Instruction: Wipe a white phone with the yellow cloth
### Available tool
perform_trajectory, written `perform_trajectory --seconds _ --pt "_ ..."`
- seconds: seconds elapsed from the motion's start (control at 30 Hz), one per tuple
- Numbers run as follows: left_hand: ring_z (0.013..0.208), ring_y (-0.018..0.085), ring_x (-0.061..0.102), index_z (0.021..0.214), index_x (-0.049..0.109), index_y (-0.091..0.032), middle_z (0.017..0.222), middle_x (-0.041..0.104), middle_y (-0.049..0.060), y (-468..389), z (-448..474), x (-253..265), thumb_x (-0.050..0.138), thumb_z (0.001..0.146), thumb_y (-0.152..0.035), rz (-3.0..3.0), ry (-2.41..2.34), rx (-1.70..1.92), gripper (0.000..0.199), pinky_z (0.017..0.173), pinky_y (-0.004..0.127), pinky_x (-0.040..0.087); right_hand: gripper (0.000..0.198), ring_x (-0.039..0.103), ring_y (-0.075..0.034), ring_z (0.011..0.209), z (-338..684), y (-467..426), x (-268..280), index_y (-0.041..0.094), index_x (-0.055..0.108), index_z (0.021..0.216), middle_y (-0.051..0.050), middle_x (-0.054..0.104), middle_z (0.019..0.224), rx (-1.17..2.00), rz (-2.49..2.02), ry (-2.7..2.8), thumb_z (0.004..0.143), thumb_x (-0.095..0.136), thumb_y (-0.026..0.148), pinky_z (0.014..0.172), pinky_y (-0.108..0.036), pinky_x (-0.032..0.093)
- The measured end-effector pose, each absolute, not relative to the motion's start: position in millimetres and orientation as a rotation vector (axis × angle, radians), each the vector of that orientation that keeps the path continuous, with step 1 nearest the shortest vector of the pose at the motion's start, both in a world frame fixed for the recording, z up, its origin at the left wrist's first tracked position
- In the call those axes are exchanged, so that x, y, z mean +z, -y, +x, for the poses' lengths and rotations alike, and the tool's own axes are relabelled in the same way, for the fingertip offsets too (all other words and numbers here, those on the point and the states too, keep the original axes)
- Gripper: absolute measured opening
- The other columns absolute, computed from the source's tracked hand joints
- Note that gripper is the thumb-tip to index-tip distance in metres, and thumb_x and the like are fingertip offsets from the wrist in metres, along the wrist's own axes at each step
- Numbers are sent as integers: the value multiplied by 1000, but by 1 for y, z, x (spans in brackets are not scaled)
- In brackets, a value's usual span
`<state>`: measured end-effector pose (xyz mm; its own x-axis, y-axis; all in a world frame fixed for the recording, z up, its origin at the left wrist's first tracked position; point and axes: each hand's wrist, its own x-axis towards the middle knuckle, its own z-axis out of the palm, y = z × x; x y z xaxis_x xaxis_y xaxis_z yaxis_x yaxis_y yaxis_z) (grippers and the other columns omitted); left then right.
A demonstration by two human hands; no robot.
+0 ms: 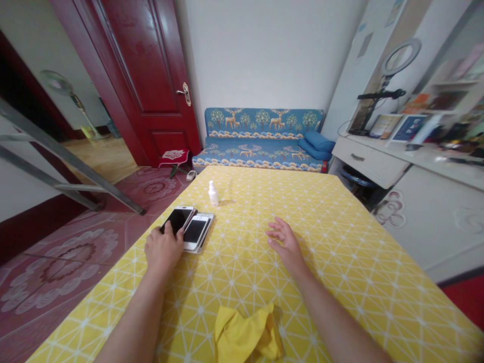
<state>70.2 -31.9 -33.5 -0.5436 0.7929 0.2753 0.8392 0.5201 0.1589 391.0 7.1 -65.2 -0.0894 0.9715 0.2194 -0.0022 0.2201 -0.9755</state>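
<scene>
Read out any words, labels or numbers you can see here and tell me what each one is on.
None can be read.
Small white bottle: any label too small.
Two phones by the left hand: screens dark.
Books and frames on the white desk: covers blurred.
Papers on the wall: blurred.

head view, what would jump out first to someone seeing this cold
The bright yellow tablecloth with its white line pattern fills most of the view. Near its left edge the left hand rests on a dark-screened phone beside a white phone, with a small white bottle just beyond them. The right hand hovers open mid-table, and a crumpled yellow cloth lies nearest the camera.
</scene>
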Motion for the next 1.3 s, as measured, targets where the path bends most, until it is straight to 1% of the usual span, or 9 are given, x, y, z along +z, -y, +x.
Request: perform_trajectory --seconds 0.17,0.33,0.47,0.63,0.73,0.9,1.07,1.13,1.3 --pt "116 40 47 133 49 -8 123 49 27 32 70 -36 30 92 -43 -1405 2568 -456 57 91 52 40 58 60 -23 102 390 -8 -66 26 41 127 -11 53 125 1094 -1016 1377 75 64 31 88 -45 48" --pt "139 39 19 125 58 -13 144 35 20 38 83 -30 33 92 -43 -1497 2243 -620 51 105 61 25 57 61 -22 101 390 -9 -66 25 43 126 -11 54 124 1093 -1017 1371 73 65 32 88 -44 49" --pt "143 36 12 121 61 -12 146 38 18 39 106 -34 39 90 -44 -1747 2039 -536 50 112 57 15 55 61 -21 99 391 -8 -66 26 45 125 -10 55 123 1093 -1008 1367 74 65 31 87 -43 50" --pt "140 37 23 134 45 1 144 39 26 38 129 -56 41 88 -50 -1946 1989 -422 69 112 54 20 54 61 -21 99 391 -8 -67 26 44 125 -10 55 123 1085 -1002 1378 75 64 31 86 -42 50" --pt "140 33 27 136 44 -6 146 38 22 39 136 -59 39 90 -45 -2071 1926 -475 60 112 54 21 54 62 -21 97 391 -8 -67 27 45 124 -9 56 121 1080 -999 1376 75 65 31 86 -42 50" --pt "135 23 38 136 45 -16 139 51 12 37 142 -54 36 94 -29 -2441 1716 -683 45 113 47 27 53 62 -19 92 389 -7 -64 25 48 124 -9 58 120 1063 -1016 1371 74 66 34 85 -40 50" --pt "134 29 38 133 47 -16 137 50 15 35 144 -57 46 89 -32 -2341 1793 -754 47 109 54 29 26 59 -16 72 391 6 -48 20 66 95 -3 65 87 1174 -1040 1610 78 65 39 68 -30 48" --pt "126 28 48 135 44 -16 130 56 15 35 144 -58 47 88 -33 -2328 1827 -746 50 108 54 30 23 57 -15 70 390 16 -40 20 69 84 -2 65 78 1307 -963 1836 73 71 40 64 -28 46" --pt "114 27 55 136 43 -17 122 61 13 36 147 -53 53 84 -32 -2303 1828 -728 56 105 47 35 37 57 -13 68 373 45 -26 25 73 87 2 66 78 1471 -672 2362 54 84 36 60 -22 44"
